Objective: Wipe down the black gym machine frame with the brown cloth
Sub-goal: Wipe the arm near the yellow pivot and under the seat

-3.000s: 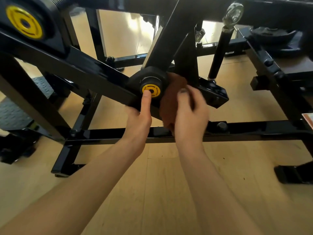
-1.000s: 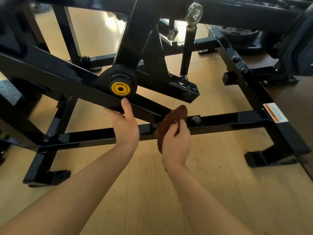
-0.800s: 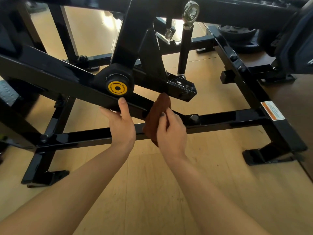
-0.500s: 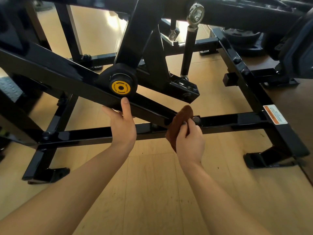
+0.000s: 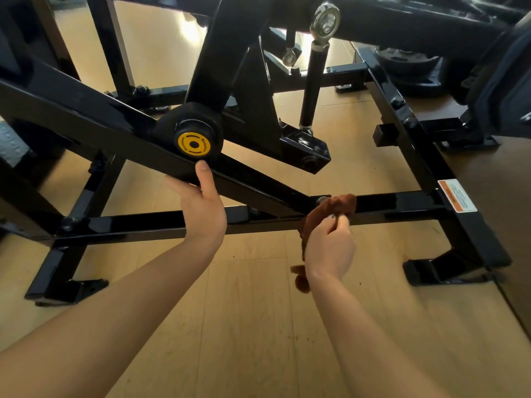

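From the head view, your right hand (image 5: 329,248) pinches the brown cloth (image 5: 330,209) against the black frame (image 5: 143,222) where its sloping bar meets the low crossbar. Your left hand (image 5: 202,206) grips that sloping bar, thumb just under the yellow pivot cap (image 5: 193,144).

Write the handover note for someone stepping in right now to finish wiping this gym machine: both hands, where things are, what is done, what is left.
Left hand: grips the sloping bar just below the yellow pivot cap, steadying it.
Right hand: pinches the brown cloth, pressed where the sloping bar meets the low crossbar.
Done: cannot tell from how the frame looks.
Left: likely the crossbar either side of the joint, the side rail with the warning label, the feet and the uprights.
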`<state>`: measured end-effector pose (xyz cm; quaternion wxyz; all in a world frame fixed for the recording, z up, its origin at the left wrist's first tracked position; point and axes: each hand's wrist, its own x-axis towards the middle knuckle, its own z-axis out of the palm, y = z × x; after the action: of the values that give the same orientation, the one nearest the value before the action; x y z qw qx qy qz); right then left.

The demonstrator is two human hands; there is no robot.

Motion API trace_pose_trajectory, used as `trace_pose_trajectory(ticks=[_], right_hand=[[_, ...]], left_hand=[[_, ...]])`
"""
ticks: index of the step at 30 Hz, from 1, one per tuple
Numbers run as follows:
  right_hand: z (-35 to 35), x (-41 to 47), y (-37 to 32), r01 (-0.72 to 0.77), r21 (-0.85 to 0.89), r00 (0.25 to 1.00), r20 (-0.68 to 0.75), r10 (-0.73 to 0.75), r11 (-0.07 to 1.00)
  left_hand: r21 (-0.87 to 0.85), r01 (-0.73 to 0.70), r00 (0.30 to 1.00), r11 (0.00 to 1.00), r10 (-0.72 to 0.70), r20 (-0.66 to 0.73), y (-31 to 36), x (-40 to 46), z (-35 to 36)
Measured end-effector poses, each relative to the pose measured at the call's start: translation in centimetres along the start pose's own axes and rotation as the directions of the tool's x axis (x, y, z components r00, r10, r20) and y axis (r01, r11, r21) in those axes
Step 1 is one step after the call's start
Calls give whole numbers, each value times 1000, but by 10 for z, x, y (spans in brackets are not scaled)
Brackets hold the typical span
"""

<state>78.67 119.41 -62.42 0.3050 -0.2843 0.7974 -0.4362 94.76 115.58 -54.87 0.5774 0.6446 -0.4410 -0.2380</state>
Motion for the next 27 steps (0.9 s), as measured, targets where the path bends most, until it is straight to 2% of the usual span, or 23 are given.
trace_pose_trajectory(ticks=[3, 5, 7, 8, 10, 13, 17, 19, 20, 22, 24, 25, 27], right_hand=[[1, -33, -6, 72, 98, 988, 126, -84, 993], [-1, -42, -21, 156, 123, 979, 115, -170, 980], [-2, -26, -42, 120, 171, 992, 21, -126, 978], [-1, -14, -51, 76, 196, 997, 18, -81, 978], [1, -2, -61, 11, 167, 993, 117, -31, 986], [9, -23, -60, 40, 98, 974, 218, -60, 994], [19, -57, -78, 84, 255, 953, 262, -152, 963], [26, -84, -90, 166, 326, 926, 273, -261, 931], [31, -103, -93, 210, 344, 905, 285, -314, 915], [42, -146, -91, 232, 358, 850, 378, -368, 904], [55, -179, -88, 128, 386, 816, 482, -318, 914], [63, -188, -88, 57, 398, 805, 524, -278, 916], [77, -196, -90, -19, 354, 750, 623, -221, 935]], left_hand=[[23, 5, 1000, 1000, -5, 18, 0, 2, -4], [46, 9, 999, 999, -11, 40, 2, 2, -8], [57, 19, 997, 998, -23, 72, 5, 2, -10], [54, 24, 995, 998, -29, 94, 6, 2, -11], [43, 30, 987, 999, -36, 154, 5, 5, -16], [115, 73, 961, 991, -101, 259, 4, 12, -28], [269, 242, 882, 932, -327, 339, 19, 13, -40], [262, 302, 828, 916, -389, 403, 28, 10, -50], [233, 361, 793, 903, -429, 433, 33, 9, -58], [177, 553, 678, 814, -563, 473, 42, 11, -82], [212, 652, 595, 728, -664, 453, 43, 12, -114], [248, 660, 583, 709, -692, 427, 39, 12, -130], [287, 657, 602, 698, -714, 357, 30, 6, -163]])
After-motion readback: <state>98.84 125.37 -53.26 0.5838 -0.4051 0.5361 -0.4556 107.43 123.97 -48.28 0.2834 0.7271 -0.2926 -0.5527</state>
